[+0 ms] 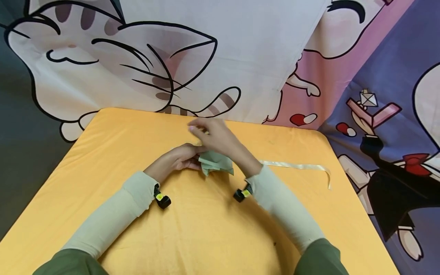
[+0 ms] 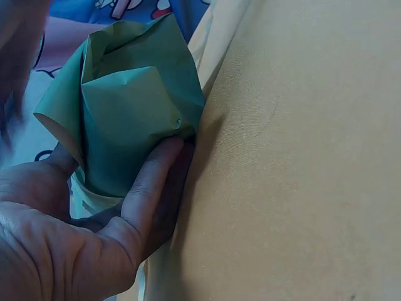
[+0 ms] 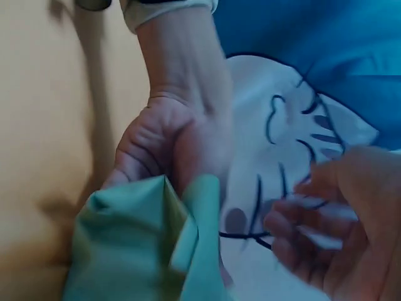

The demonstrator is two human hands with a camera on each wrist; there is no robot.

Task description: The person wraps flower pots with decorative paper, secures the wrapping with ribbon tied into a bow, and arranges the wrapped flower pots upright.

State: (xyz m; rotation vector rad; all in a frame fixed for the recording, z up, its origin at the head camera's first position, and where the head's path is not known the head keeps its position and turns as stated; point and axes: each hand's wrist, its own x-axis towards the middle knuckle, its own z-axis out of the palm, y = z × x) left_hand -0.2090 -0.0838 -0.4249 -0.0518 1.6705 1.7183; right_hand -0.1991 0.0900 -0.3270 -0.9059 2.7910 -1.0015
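A green folded paper bundle (image 2: 125, 125), with pointed flaps at its upper end, is held near its base by my left hand (image 1: 183, 156). In the left wrist view, the thumb presses its side while the other fingers reach round behind. A pale band (image 2: 97, 199) circles the base below the paper. Above and beyond the bundle is my right hand (image 1: 214, 135), its fingers loosely bent and blurred. The right wrist view shows nothing between those fingers. Past the right wrist, a thin cream ribbon (image 1: 295, 165) stretches over the table, its end curving towards me.
A yellow cloth covers the table (image 1: 165, 236). Behind it hangs a white curtain (image 1: 254, 57) with a cartoon cat, and a blue printed cloth (image 1: 371, 95) hangs at the right. Each wrist wears a small black camera (image 1: 163, 200).
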